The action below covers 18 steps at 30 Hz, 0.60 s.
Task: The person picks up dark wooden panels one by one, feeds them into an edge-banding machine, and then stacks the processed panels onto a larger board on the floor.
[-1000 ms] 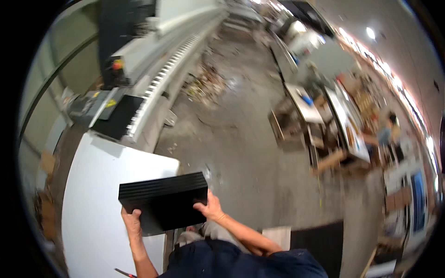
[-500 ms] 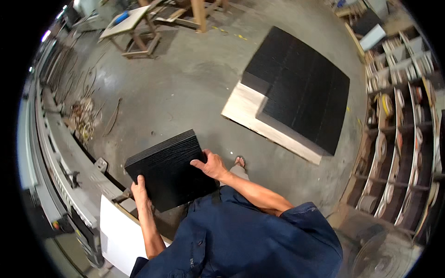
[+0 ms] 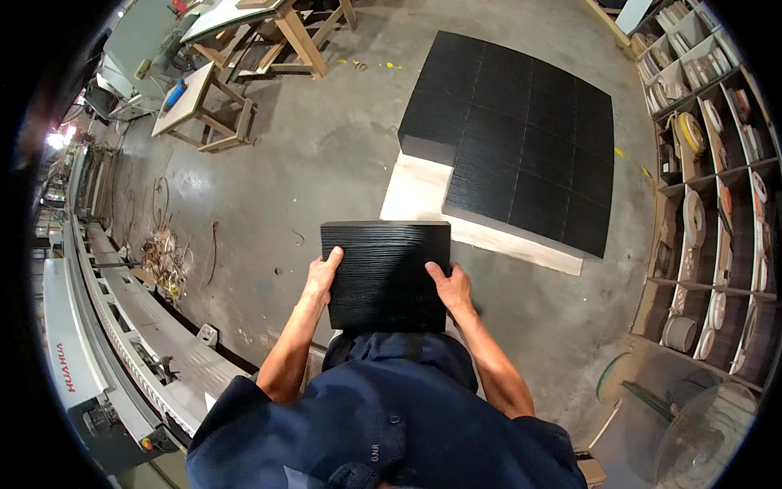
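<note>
Between both hands, in front of my body, is a stack of black wood-grain panels [image 3: 389,281], nearly square, its top face turned up. My left hand [image 3: 324,273] grips the stack's left edge, thumb on top. At the opposite edge, my right hand [image 3: 452,287] holds on with its thumb on the top face; the fingers underneath are hidden. Ahead and to the right, rows of similar black stacks [image 3: 529,138] lie side by side on a pale wooden board [image 3: 417,189]. That board is bare at its near left corner.
A long grey machine [image 3: 147,306] runs along the left. On the right stands a shelf [image 3: 680,284] with rolls of edging, and a fan [image 3: 705,436] is near it. A small wooden table [image 3: 186,102] is at far left. Strip scraps [image 3: 167,265] lie on the floor.
My body and the panel stack have turned right, away from the machine. The stack is now level and squared to me, nearer the pale board. Both hands keep their hold.
</note>
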Available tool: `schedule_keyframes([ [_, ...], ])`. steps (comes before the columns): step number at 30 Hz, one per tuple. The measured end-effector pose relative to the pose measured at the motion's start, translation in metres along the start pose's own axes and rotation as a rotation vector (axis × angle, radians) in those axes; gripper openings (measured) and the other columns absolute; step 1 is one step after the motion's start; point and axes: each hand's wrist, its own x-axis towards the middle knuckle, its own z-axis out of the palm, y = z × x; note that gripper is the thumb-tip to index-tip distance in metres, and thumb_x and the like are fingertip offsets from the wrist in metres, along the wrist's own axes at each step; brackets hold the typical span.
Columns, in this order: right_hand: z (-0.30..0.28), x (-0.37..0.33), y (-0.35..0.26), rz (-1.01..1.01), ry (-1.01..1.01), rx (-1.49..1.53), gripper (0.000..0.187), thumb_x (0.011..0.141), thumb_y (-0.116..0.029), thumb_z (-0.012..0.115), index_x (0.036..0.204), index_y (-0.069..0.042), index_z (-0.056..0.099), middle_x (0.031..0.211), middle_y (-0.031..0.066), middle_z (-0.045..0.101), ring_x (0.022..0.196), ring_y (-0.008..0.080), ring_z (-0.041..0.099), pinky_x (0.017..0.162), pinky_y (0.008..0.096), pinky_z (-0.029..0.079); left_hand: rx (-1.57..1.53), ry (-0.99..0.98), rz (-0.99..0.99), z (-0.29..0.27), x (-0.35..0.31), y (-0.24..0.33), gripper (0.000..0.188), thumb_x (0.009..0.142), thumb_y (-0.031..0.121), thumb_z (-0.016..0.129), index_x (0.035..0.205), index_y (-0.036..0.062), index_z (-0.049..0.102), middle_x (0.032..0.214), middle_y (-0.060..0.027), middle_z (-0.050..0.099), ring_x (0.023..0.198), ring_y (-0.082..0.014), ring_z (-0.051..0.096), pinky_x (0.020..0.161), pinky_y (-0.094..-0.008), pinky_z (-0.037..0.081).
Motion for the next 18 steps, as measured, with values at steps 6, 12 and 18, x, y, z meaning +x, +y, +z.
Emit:
schedule_keyframes([
  [6, 0.04, 0.07, 0.014, 0.171, 0.022, -0.048, 0.081, 0.073, -0.07, 0.057, 0.099, 0.007, 0.062, 0.096, 0.0289, 0.063, 0.097, 0.0419, 0.06, 0.083, 0.0438, 0.047, 0.068, -0.047, -0.113, 0.016, 0.102, 0.026, 0.062, 0.079, 0.034, 0.072, 0.115, -0.0111, 0.049, 0.103, -0.0195, 0.063, 0.092, -0.0257, 0.062, 0.079, -0.0363, 0.052],
  [12, 0.1, 0.148, 0.017, 0.414, 0.016, 0.398, 0.072, 0.077, -0.061, 0.063, 0.105, 0.005, 0.062, 0.103, 0.0197, 0.065, 0.099, 0.0303, 0.06, 0.089, 0.0368, 0.044, 0.309, -0.109, -0.136, 0.033, 0.23, 0.051, 0.055, 0.08, 0.034, 0.07, 0.111, -0.0087, 0.056, 0.099, -0.0159, 0.064, 0.088, -0.0213, 0.062, 0.077, -0.0334, 0.05],
  [18, 0.185, 0.269, 0.067, 0.359, 0.06, 0.362, 0.058, 0.083, -0.048, 0.061, 0.106, 0.006, 0.061, 0.11, 0.0212, 0.06, 0.103, 0.0328, 0.055, 0.091, 0.038, 0.04, 0.459, -0.129, -0.143, 0.039, 0.403, 0.01, 0.07, 0.074, 0.043, 0.072, 0.123, -0.0029, 0.052, 0.109, -0.0149, 0.063, 0.098, -0.0223, 0.06, 0.086, -0.0334, 0.047],
])
